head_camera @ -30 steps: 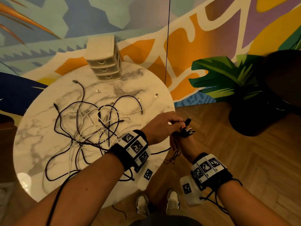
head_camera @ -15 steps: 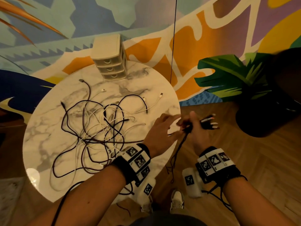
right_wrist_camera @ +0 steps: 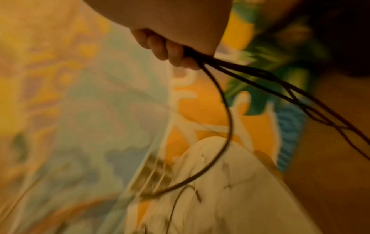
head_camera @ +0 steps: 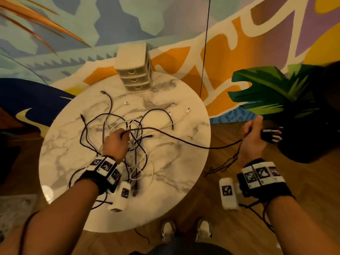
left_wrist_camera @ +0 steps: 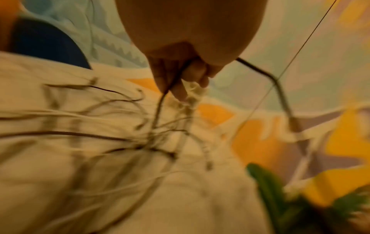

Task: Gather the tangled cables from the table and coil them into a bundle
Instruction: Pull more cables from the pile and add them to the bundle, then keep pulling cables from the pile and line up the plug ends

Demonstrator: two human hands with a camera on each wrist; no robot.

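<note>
A tangle of black and white cables (head_camera: 117,133) lies on the round marble table (head_camera: 184,162). My left hand (head_camera: 117,142) hovers over the tangle's middle and grips a black cable (head_camera: 184,139) together with some white strands (left_wrist_camera: 192,93). That black cable runs slack to the right, off the table, to my right hand (head_camera: 253,137). The right hand is out over the wooden floor and grips several black strands (right_wrist_camera: 240,76), with plug ends (head_camera: 272,135) sticking out past the fingers and loops hanging below the wrist.
A small beige drawer unit (head_camera: 134,69) stands at the table's far edge. A dark pot with a green plant (head_camera: 303,126) sits on the floor just right of my right hand. A painted wall is behind, and my shoes (head_camera: 185,230) are below the table's near edge.
My hands were together at the table's right edge. The left hand has moved left onto the tangle, the right hand has swung out right, and a black cable now spans between them.
</note>
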